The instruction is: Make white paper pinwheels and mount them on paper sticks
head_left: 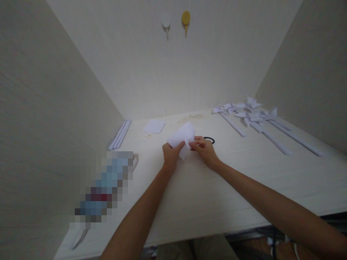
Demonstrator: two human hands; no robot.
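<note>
Between my two hands, just above the middle of the table, is a white paper pinwheel head (182,134) with its flaps folded inward. My left hand (171,153) pinches its lower left side, thumb on top near the centre. On the other side, my right hand (204,150) grips a flap of the same paper between thumb and fingertips. A black ring (210,139) lies on the table right behind my right hand, which partly hides it. Finished-looking white paper pinwheels on paper sticks (252,117) lie in a group at the back right.
Several rolled paper sticks (120,134) lie along the left wall. A flat white paper sheet (155,126) is at the back, with small scraps (148,136) before it. A blurred-out device or package (107,184) occupies the left side. White and yellow hooks (185,18) hang on the back wall.
</note>
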